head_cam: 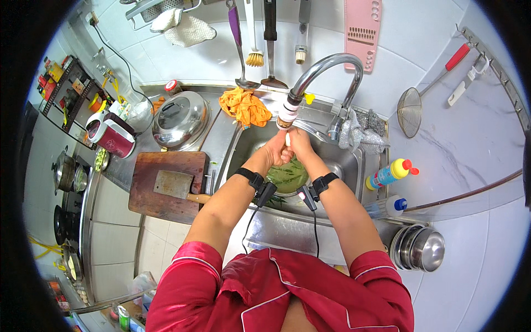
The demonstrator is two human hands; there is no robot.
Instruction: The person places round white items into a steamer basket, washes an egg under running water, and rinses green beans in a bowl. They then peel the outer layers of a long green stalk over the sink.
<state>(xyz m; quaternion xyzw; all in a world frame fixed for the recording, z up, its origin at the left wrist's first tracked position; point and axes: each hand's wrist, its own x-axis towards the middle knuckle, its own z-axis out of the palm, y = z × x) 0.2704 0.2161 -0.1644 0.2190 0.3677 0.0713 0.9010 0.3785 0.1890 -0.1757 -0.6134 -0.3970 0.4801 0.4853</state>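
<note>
Both my hands meet over a stainless steel sink point(232, 166), right under the tip of the faucet point(286, 114). Between the fingers of my left hand point(278, 148) and my right hand point(300, 141) is a small white piece point(288, 139), perhaps a peeled garlic clove. Both hands touch it, my right-hand fingers curling around its side. Below them a round bowl of greenish water with leafy greens point(290, 174) stands in the sink, partly hidden by my hands and wrists. Whether water is running cannot be told.
At the left, a cleaver point(173, 184) lies on a wooden cutting board point(141, 166), near a lidded steel pan point(181, 120). An orange cloth point(245, 107) lies behind the sink. Bottles point(388, 173) and stacked steel bowls point(427, 249) stand at the right.
</note>
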